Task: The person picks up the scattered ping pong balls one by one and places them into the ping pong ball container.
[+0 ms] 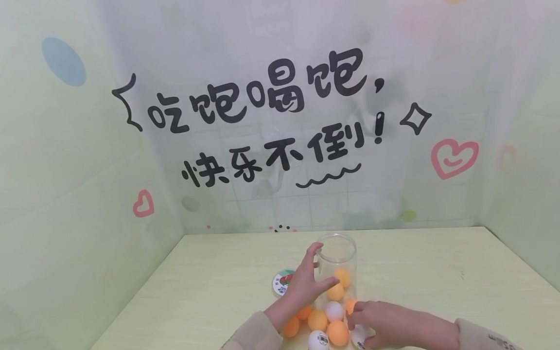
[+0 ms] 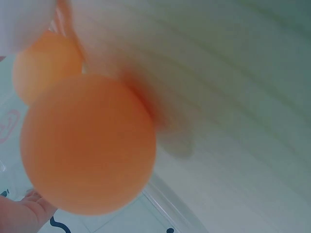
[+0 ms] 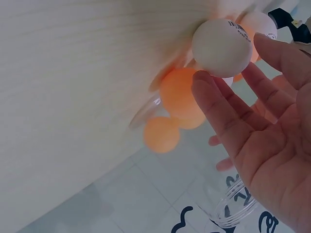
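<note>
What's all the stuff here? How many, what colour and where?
Jar: one, clear, on the table.
Balls: ten visible, seven orange, three white, two orange in the jar, others outside.
Disc: one, white, green and red, left of the jar.
Table: one, pale yellow, underneath.
Walls: three, pale, around the table.
Writing: two lines, black, back wall.
Drawings: several, mixed colours, on the walls.
Unclear thing: one, black, right wrist view's corner.
Sleeves: two, beige, at the bottom.
Left hand: one, gripping jar.
Right hand: one, at a white ball.

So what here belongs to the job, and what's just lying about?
Likely the job:
clear plastic-looking cylindrical jar, held by left hand
round orange balls
round white balls

Likely lying about:
round white disc with coloured print, perhaps a lid
</note>
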Demonstrator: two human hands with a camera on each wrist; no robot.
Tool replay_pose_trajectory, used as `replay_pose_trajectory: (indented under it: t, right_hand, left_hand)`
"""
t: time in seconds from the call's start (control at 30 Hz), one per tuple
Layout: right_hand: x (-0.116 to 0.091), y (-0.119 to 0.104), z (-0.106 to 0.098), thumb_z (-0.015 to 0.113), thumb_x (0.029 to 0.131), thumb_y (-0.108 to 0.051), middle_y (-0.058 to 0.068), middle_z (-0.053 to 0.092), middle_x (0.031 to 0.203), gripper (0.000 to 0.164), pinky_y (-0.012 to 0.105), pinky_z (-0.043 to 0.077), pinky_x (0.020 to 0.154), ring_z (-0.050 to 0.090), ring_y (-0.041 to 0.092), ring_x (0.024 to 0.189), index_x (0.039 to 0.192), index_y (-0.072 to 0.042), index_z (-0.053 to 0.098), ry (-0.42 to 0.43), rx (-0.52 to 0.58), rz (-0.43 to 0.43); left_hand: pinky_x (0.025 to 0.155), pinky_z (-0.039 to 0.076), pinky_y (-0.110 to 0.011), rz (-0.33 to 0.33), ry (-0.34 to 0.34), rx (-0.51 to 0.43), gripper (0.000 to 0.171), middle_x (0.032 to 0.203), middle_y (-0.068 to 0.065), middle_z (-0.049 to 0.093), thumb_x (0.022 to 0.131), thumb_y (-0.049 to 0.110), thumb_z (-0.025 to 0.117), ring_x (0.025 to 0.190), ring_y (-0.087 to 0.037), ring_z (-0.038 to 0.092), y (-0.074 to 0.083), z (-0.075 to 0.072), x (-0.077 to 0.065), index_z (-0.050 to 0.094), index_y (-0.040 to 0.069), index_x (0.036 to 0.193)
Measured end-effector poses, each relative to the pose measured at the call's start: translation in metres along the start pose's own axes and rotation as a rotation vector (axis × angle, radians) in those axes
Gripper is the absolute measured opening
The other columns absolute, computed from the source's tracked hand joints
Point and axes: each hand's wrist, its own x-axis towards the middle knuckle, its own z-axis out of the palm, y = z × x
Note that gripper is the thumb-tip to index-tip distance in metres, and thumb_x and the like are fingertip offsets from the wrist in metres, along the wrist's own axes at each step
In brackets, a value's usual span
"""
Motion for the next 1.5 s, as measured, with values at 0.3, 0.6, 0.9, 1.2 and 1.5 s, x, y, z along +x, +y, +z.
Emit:
replay_pose_trajectory:
  t: [0.3,0.6,0.9,1.2,1.5]
  right_hand:
    - [0.002,0.001,0.004,0.074,0.074,-0.015,-0.018,0.051,0.085,0.024,0.019,0.044,0.064,0.042,-0.003,0.07,0.096,-0.019,0.064,-0.065,0.002,0.059]
    - [-0.007,0.003,0.008,0.069,0.075,-0.018,-0.024,0.048,0.075,0.019,0.015,0.038,0.059,0.041,-0.007,0.064,0.09,-0.024,0.059,0.024,-0.048,-0.097]
    - [-0.001,0.003,-0.002,0.072,0.072,-0.013,-0.016,0.05,0.085,0.025,0.017,0.043,0.062,0.041,-0.003,0.069,0.094,-0.015,0.062,0.004,-0.008,-0.006]
    - [-0.005,0.007,-0.022,0.071,0.074,-0.013,-0.013,0.054,0.089,0.025,0.016,0.045,0.061,0.047,-0.004,0.072,0.097,-0.011,0.062,0.093,0.039,-0.06]
    - [-0.011,0.007,-0.042,0.07,0.076,-0.01,-0.012,0.053,0.088,0.022,0.017,0.043,0.058,0.044,-0.004,0.07,0.096,-0.012,0.061,0.159,0.053,-0.073]
  left_hand:
    - [0.079,0.05,-0.044,-0.007,-0.003,-0.007,0.078,0.143,-0.009,0.035,0.079,0.032,0.071,0.115,-0.037,0.049,0.0,0.0,0.0,0.022,0.025,0.139]
    - [0.077,0.051,-0.044,0.01,0.001,0.0,0.076,0.142,-0.011,0.036,0.079,0.032,0.071,0.114,-0.037,0.05,-0.001,0.0,0.001,0.023,0.025,0.138]
    - [0.078,0.05,-0.043,-0.009,-0.01,-0.019,0.076,0.143,-0.011,0.035,0.08,0.033,0.07,0.115,-0.036,0.049,0.001,0.0,0.0,0.022,0.027,0.139]
    - [0.078,0.05,-0.044,0.001,-0.004,-0.012,0.077,0.142,-0.012,0.035,0.079,0.032,0.071,0.114,-0.037,0.05,0.002,0.0,-0.001,0.023,0.024,0.139]
    - [0.077,0.051,-0.043,0.007,-0.002,-0.003,0.076,0.142,-0.012,0.035,0.079,0.032,0.071,0.113,-0.037,0.05,0.001,0.0,-0.001,0.023,0.024,0.138]
